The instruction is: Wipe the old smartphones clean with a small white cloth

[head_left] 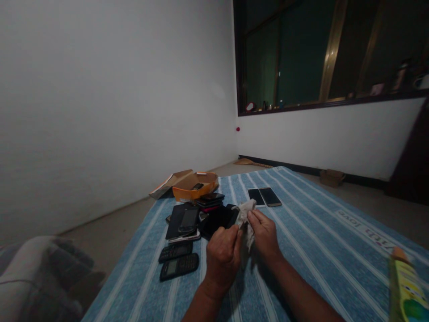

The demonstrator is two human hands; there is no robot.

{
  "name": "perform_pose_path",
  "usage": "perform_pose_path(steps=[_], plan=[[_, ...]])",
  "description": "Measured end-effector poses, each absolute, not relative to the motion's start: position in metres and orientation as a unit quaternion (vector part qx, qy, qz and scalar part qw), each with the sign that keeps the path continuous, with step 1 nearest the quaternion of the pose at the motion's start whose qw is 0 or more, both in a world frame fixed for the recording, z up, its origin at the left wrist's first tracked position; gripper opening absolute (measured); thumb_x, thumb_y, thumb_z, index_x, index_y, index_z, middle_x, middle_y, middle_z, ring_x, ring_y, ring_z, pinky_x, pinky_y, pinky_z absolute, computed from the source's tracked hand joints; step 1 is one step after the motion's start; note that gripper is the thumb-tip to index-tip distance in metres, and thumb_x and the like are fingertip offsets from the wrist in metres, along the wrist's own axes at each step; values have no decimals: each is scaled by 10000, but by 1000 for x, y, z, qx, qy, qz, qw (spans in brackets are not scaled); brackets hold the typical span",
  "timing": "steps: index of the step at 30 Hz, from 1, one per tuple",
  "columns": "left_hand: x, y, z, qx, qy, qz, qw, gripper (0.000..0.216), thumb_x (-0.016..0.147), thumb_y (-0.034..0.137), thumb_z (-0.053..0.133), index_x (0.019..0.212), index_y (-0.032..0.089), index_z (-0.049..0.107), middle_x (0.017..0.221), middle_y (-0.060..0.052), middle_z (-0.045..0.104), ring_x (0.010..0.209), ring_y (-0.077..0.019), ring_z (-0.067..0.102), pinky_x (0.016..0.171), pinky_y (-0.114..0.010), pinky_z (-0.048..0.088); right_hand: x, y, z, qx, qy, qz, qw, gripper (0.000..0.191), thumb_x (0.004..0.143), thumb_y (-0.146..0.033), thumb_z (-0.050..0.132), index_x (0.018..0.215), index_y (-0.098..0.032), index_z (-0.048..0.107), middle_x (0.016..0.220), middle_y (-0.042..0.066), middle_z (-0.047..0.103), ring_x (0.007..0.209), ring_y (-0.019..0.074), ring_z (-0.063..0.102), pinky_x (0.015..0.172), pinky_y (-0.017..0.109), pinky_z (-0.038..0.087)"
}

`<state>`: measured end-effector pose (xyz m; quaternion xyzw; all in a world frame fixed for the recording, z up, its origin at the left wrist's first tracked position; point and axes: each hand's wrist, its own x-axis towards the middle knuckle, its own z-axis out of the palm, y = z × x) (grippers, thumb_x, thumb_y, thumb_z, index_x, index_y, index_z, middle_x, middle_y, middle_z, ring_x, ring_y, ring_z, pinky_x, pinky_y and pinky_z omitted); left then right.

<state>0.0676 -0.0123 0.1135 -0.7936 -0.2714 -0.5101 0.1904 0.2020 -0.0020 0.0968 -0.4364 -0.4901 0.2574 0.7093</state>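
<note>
My right hand (264,235) is closed on a crumpled white cloth or tissue (247,208), pinched between thumb and fingers. Right beside it, my left hand (223,255) is closed with its thumb along the top; what it grips is mostly hidden behind the fingers and the cloth. Several mobile phones lie left of my hands, among them a keypad phone (179,267) at the front and a dark touchscreen phone (189,219) on a stack. Large black flat items (217,219) sit just beyond my left hand. Farther off, a white phone (256,197) lies beside a gold-edged phone (271,197).
An open orange box (191,193) with a phone inside stands at the far left of the blue striped bedcover (301,250). A yellow-green packet or tube (407,286) is at the right edge. Grey fabric (43,277) shows at lower left. A broom (251,162) lies on the floor behind.
</note>
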Motion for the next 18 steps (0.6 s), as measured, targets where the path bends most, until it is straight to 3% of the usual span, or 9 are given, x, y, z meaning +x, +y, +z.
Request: perform_pose_path(steps=[5, 13, 18], plan=[[68, -12, 111, -790, -255, -521, 201, 154, 985, 136, 480, 966, 133, 633, 700, -49, 707, 564, -154, 587, 549, -260, 484, 205, 3, 94, -446, -422, 328, 718, 365, 815, -507, 582, 623, -196, 587, 603, -23, 543, 605, 158, 499, 574, 269, 394], [67, -12, 113, -794, -264, -512, 194, 187, 990, 135, 473, 905, 150, 639, 669, -35, 687, 548, -143, 571, 534, -249, 471, 192, -10, 103, -437, -520, 179, 712, 336, 920, -431, 508, 671, -218, 580, 736, -6, 554, 726, 157, 532, 693, 266, 426], [66, -11, 113, -792, -274, -514, 181, 219, 996, 147, 458, 879, 162, 642, 659, -28, 671, 560, -139, 584, 546, -241, 479, 198, -5, 98, -438, -501, 241, 706, 371, 894, -476, 545, 640, -208, 584, 696, -9, 558, 687, 158, 523, 649, 265, 420]])
